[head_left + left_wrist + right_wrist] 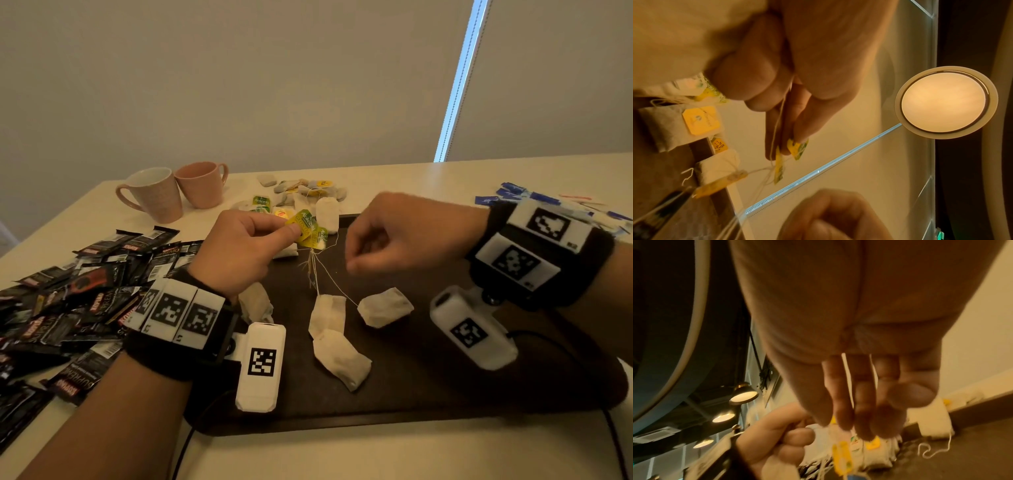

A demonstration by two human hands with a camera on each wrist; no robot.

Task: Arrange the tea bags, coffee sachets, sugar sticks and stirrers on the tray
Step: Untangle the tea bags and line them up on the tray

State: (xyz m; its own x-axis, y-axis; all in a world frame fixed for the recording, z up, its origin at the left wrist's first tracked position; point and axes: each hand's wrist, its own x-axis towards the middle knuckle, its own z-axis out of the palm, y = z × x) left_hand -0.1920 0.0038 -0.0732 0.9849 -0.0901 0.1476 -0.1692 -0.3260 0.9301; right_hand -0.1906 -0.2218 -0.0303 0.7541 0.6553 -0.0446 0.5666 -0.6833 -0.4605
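Centrally in the head view, the left hand pinches a cluster of yellow-green tea-bag tags between thumb and forefinger; their strings run down to the tea bags lying on the dark tray. More bags and tags sit in a loose heap at the tray's far edge, on the table. The right hand hovers over the tray, right of the tags, fingers curled inward; whether it grips a string cannot be told from the blurred right wrist view. The coffee sachets, black, lie piled on the table at the left of the frame, off the tray. The sugar sticks, blue and white, lie at the right edge, behind the right wrist, also off the tray.

Surface: a pale, cream-coloured table, the tray near its front edge. Two pink mugs stand at upper left, one just beside the other. Black cables trail from the wrist units across the tabletop.

Room: plain light wall behind; a narrow vertical strip of daylight at upper right. The left wrist view shows a round ceiling lamp, lit warm.
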